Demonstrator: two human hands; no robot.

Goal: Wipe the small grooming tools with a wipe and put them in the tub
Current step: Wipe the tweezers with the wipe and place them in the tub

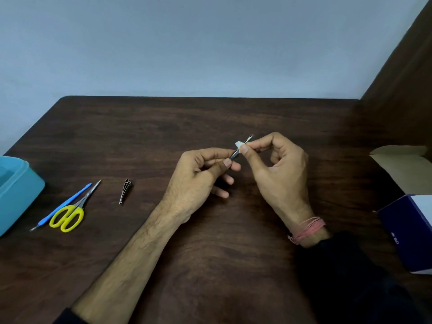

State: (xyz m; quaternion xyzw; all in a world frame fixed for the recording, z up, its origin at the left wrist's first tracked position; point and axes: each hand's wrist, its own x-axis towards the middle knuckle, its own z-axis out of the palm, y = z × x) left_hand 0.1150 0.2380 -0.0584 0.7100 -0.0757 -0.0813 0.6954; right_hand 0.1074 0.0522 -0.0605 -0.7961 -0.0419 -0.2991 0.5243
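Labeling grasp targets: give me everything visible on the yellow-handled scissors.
The scissors are small, with two bright yellow loop handles that look like plastic and thin, pointed silver blades that look like metal. The blades are closed. They lie flat on the dark wooden table, left of centre, handles toward the person, tips pointing away and to the right. The blue-handled tool lies alongside and appears to touch them. Neither hand touches them.

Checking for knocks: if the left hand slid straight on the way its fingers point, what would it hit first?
Probably the right hand: the left hand points right along the slim metal tool, toward its thumb and the white wipe.
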